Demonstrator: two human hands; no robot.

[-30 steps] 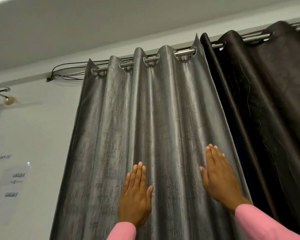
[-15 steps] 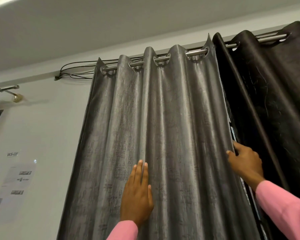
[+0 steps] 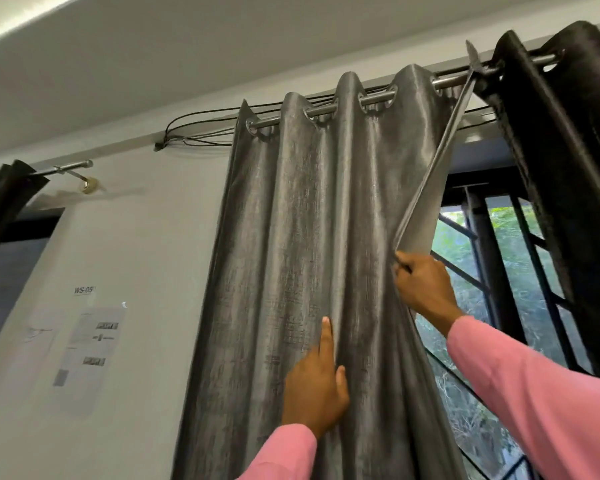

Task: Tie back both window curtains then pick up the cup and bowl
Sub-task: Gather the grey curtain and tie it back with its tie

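Left hand, lower centre, pink sleeve: fingers straight, pointing up, laid flat against a fold of the grey curtain; some fingers hidden in the fold. Right hand, centre right, arm reaching in from lower right: fingers curled, gripping the grey curtain's right edge. Grey curtain fills frame centre, long axis vertical, hanging by eyelets from the curtain rod. Its right edge runs diagonally from the rod at upper right down-left to the right hand. Left hand is on the curtain's front, below and left of the right hand. Dark curtain hangs at far right on the same rod. Between the two, window with dark bars, greenery beyond. Wall at left carries paper sheets.
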